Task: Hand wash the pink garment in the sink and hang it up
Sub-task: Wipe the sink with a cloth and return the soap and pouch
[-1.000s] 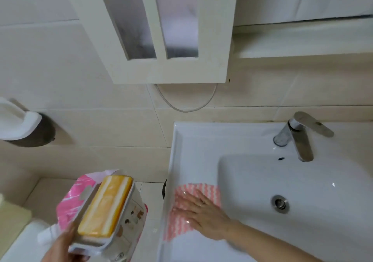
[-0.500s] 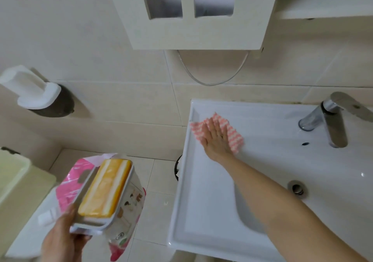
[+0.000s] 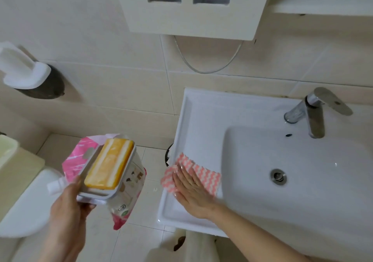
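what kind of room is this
Most likely a home bathroom: a white sink with a chrome tap, a tiled wall behind it, and a soap dish held in the left hand.

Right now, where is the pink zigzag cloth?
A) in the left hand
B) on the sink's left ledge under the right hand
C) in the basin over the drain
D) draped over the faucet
B: the pink zigzag cloth lies on the flat left ledge of the sink with the right hand pressed flat on it; the left hand grips a soap dish instead.
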A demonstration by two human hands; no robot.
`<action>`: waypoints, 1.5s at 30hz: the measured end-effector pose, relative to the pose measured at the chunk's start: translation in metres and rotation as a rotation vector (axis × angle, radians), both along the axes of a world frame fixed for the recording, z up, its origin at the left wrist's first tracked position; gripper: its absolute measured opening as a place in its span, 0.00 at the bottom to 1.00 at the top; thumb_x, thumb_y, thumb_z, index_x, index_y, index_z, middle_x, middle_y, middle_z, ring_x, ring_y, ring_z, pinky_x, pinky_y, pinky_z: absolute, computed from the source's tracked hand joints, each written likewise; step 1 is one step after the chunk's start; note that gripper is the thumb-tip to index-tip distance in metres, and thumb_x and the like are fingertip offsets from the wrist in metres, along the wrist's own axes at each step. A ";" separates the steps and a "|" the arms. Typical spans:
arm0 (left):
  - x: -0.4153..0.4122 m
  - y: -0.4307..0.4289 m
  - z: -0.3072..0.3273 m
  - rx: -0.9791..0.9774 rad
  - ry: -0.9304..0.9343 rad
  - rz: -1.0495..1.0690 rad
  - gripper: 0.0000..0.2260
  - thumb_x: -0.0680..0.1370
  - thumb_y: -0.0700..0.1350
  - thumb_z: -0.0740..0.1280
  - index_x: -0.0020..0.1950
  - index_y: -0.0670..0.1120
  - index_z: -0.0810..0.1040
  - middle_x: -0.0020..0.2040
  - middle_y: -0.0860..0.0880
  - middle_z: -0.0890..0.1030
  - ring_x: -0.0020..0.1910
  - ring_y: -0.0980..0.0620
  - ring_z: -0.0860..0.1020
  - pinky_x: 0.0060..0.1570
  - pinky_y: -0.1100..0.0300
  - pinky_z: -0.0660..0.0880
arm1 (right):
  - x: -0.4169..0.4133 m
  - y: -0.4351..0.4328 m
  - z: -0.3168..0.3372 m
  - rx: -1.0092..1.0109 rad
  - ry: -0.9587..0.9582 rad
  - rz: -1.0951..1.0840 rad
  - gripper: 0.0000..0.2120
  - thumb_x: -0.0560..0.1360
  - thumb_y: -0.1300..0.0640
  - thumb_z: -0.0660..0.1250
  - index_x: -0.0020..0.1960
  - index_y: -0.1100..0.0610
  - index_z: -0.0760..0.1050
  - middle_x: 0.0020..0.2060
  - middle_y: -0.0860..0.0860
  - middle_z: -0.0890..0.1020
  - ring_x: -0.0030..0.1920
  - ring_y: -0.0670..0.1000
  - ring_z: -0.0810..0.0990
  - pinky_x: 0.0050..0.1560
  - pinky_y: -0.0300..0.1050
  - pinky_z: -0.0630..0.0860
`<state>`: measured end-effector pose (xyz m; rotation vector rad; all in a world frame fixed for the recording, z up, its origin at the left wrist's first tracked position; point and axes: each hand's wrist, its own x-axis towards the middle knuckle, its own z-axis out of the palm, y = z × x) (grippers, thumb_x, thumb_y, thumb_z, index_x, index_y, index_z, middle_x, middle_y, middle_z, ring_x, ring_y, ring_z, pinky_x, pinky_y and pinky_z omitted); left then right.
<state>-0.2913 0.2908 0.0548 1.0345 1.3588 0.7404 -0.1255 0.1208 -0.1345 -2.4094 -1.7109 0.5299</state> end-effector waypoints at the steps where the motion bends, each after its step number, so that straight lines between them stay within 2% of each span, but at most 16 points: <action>1: 0.002 -0.002 0.002 0.009 0.001 -0.001 0.10 0.82 0.47 0.57 0.43 0.48 0.72 0.40 0.48 0.74 0.36 0.54 0.72 0.25 0.70 0.72 | -0.004 -0.008 0.002 0.015 0.042 0.031 0.29 0.82 0.44 0.35 0.77 0.59 0.44 0.78 0.55 0.46 0.77 0.50 0.39 0.73 0.51 0.40; 4: 0.004 -0.006 0.002 0.012 -0.004 0.009 0.11 0.82 0.45 0.55 0.42 0.48 0.72 0.40 0.48 0.74 0.36 0.54 0.72 0.23 0.72 0.71 | -0.010 -0.024 0.012 0.015 0.229 0.156 0.34 0.74 0.37 0.24 0.76 0.51 0.33 0.75 0.47 0.34 0.73 0.43 0.28 0.71 0.45 0.26; 12: 0.009 -0.021 0.008 0.029 -0.062 0.022 0.09 0.82 0.45 0.57 0.43 0.48 0.72 0.40 0.50 0.75 0.30 0.60 0.76 0.24 0.72 0.71 | -0.011 -0.046 0.025 -0.002 0.508 0.161 0.38 0.70 0.32 0.34 0.74 0.45 0.58 0.72 0.34 0.52 0.74 0.36 0.41 0.69 0.37 0.25; 16: 0.011 -0.028 0.009 0.029 -0.081 0.030 0.09 0.82 0.45 0.57 0.43 0.49 0.72 0.41 0.50 0.76 0.28 0.61 0.77 0.24 0.72 0.72 | -0.011 -0.064 0.021 0.069 0.612 0.067 0.32 0.70 0.29 0.46 0.69 0.41 0.64 0.68 0.36 0.64 0.73 0.37 0.57 0.75 0.40 0.38; 21: 0.014 -0.033 0.011 0.024 -0.078 0.030 0.08 0.82 0.46 0.57 0.44 0.48 0.72 0.42 0.50 0.75 0.37 0.56 0.74 0.25 0.72 0.72 | 0.004 -0.106 0.028 0.111 0.658 -0.032 0.32 0.70 0.29 0.49 0.67 0.43 0.71 0.65 0.39 0.70 0.69 0.34 0.62 0.73 0.32 0.50; 26: 0.018 -0.039 0.014 0.034 -0.100 -0.003 0.09 0.82 0.46 0.57 0.44 0.48 0.72 0.40 0.50 0.78 0.38 0.56 0.75 0.27 0.72 0.74 | 0.014 -0.161 0.023 0.108 0.618 -0.220 0.10 0.70 0.27 0.54 0.51 0.17 0.66 0.53 0.21 0.72 0.62 0.37 0.74 0.68 0.40 0.66; 28: 0.022 -0.042 0.016 0.032 -0.115 -0.012 0.09 0.82 0.45 0.57 0.43 0.48 0.73 0.33 0.54 0.80 0.34 0.58 0.77 0.27 0.71 0.74 | 0.018 -0.170 0.038 0.148 0.662 -0.380 0.08 0.68 0.28 0.60 0.46 0.21 0.73 0.45 0.30 0.81 0.52 0.47 0.81 0.55 0.36 0.72; 30: 0.025 -0.042 0.016 0.032 -0.122 -0.015 0.09 0.81 0.44 0.57 0.43 0.48 0.73 0.32 0.54 0.80 0.28 0.61 0.77 0.26 0.72 0.73 | 0.025 -0.170 0.055 0.237 0.890 -0.557 0.05 0.73 0.45 0.69 0.43 0.43 0.83 0.40 0.47 0.85 0.41 0.49 0.83 0.44 0.40 0.76; 32: 0.028 -0.043 0.016 0.035 -0.129 -0.024 0.08 0.81 0.44 0.57 0.44 0.49 0.73 0.38 0.52 0.78 0.28 0.62 0.77 0.26 0.72 0.73 | 0.037 -0.163 0.073 0.396 1.214 -0.761 0.05 0.76 0.61 0.66 0.44 0.57 0.80 0.38 0.53 0.84 0.31 0.47 0.79 0.30 0.40 0.72; 35: 0.034 -0.045 0.015 0.032 -0.140 -0.047 0.08 0.81 0.44 0.58 0.45 0.49 0.74 0.40 0.52 0.78 0.29 0.62 0.78 0.27 0.72 0.74 | 0.049 -0.157 0.090 0.759 1.667 -0.903 0.15 0.69 0.63 0.68 0.55 0.65 0.74 0.50 0.62 0.82 0.48 0.59 0.82 0.44 0.50 0.78; 36: 0.036 -0.046 0.014 0.030 -0.136 -0.057 0.08 0.80 0.44 0.58 0.45 0.49 0.74 0.39 0.53 0.79 0.29 0.62 0.78 0.27 0.72 0.74 | 0.052 -0.158 0.084 0.776 1.681 -0.970 0.19 0.67 0.64 0.69 0.57 0.64 0.73 0.53 0.60 0.82 0.52 0.60 0.81 0.47 0.52 0.78; 38: 0.041 -0.048 0.013 0.027 -0.125 -0.077 0.08 0.80 0.44 0.57 0.45 0.50 0.74 0.39 0.53 0.79 0.30 0.61 0.78 0.27 0.72 0.74 | 0.049 -0.162 0.068 0.637 1.444 -1.141 0.21 0.62 0.66 0.70 0.54 0.60 0.74 0.48 0.55 0.82 0.50 0.56 0.81 0.44 0.46 0.78; 40: 0.044 -0.050 0.012 0.023 -0.115 -0.091 0.08 0.80 0.44 0.57 0.46 0.50 0.74 0.42 0.52 0.77 0.35 0.58 0.77 0.27 0.72 0.74 | 0.043 -0.177 0.053 0.386 0.924 -1.078 0.14 0.64 0.66 0.68 0.48 0.55 0.73 0.41 0.50 0.78 0.46 0.53 0.77 0.42 0.37 0.72; 41: 0.046 -0.051 0.012 0.022 -0.112 -0.097 0.08 0.80 0.44 0.57 0.46 0.50 0.74 0.43 0.51 0.77 0.37 0.58 0.76 0.27 0.72 0.73 | 0.040 -0.184 0.046 0.270 0.688 -0.952 0.13 0.67 0.68 0.66 0.49 0.55 0.75 0.44 0.49 0.77 0.49 0.52 0.76 0.45 0.33 0.69; 43: 0.049 -0.053 0.012 0.026 -0.111 -0.109 0.08 0.81 0.44 0.56 0.45 0.50 0.73 0.42 0.51 0.75 0.38 0.57 0.74 0.26 0.72 0.73 | 0.033 -0.197 0.036 0.147 0.366 -0.656 0.19 0.71 0.70 0.60 0.57 0.54 0.78 0.61 0.44 0.74 0.65 0.46 0.70 0.66 0.32 0.59; 45: 0.052 -0.055 0.012 0.032 -0.108 -0.124 0.08 0.81 0.44 0.56 0.45 0.51 0.73 0.41 0.51 0.75 0.37 0.57 0.74 0.26 0.72 0.72 | 0.018 -0.203 0.032 0.065 0.211 -0.435 0.15 0.80 0.55 0.56 0.64 0.49 0.74 0.70 0.43 0.68 0.72 0.44 0.64 0.74 0.40 0.46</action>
